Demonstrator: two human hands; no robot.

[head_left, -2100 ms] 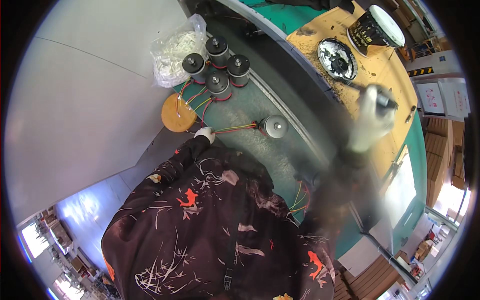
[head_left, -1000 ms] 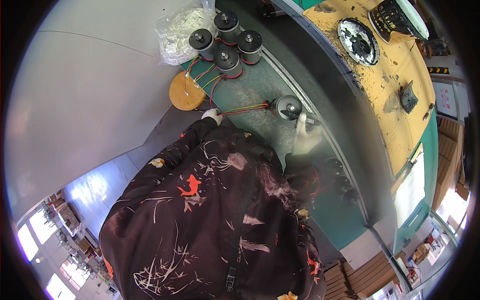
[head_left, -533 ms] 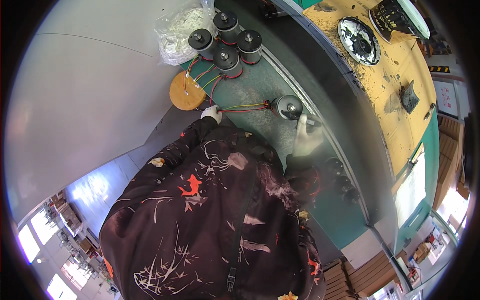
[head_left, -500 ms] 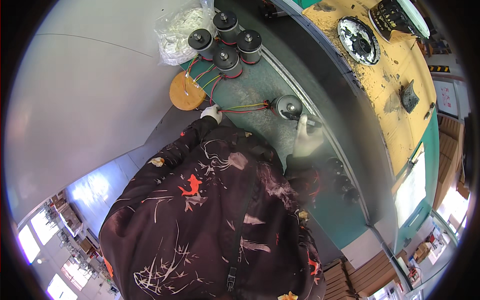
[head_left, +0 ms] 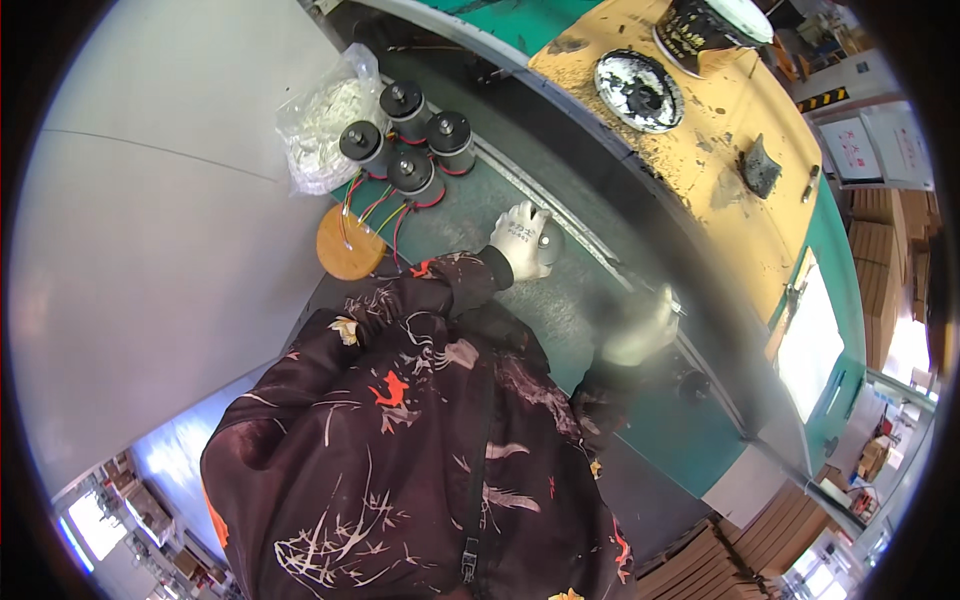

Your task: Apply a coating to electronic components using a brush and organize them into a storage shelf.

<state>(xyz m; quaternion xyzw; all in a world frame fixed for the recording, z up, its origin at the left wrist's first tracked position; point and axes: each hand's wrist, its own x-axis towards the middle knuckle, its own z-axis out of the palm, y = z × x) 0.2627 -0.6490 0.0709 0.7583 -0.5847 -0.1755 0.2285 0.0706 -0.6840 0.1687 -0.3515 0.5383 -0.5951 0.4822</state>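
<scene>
My left hand [head_left: 518,243], in a white work glove, is wrapped round the single motor [head_left: 551,244] standing on the green bench top [head_left: 465,225]. The glove covers most of that motor, and its wires are hidden. Further to the right, by the metal rail, my gloved right hand [head_left: 640,330] is smeared by motion. Whether it holds anything cannot be made out. At the far left of the bench, several black-topped motors [head_left: 412,178] stand upright in a cluster, with red, yellow and green leads trailing toward me.
A clear bag of white pieces [head_left: 328,130] lies behind the motors. A round wooden stool [head_left: 350,243] stands beside the bench corner. Across the metal rail [head_left: 540,190], a paint-stained yellow board [head_left: 720,150] carries a smeared lid [head_left: 638,90] and a black bucket [head_left: 700,35].
My left hand has let go of the wires at the bench edge and moved right onto the single motor. My right hand has left that motor, moving right and nearer. The view has shifted.
</scene>
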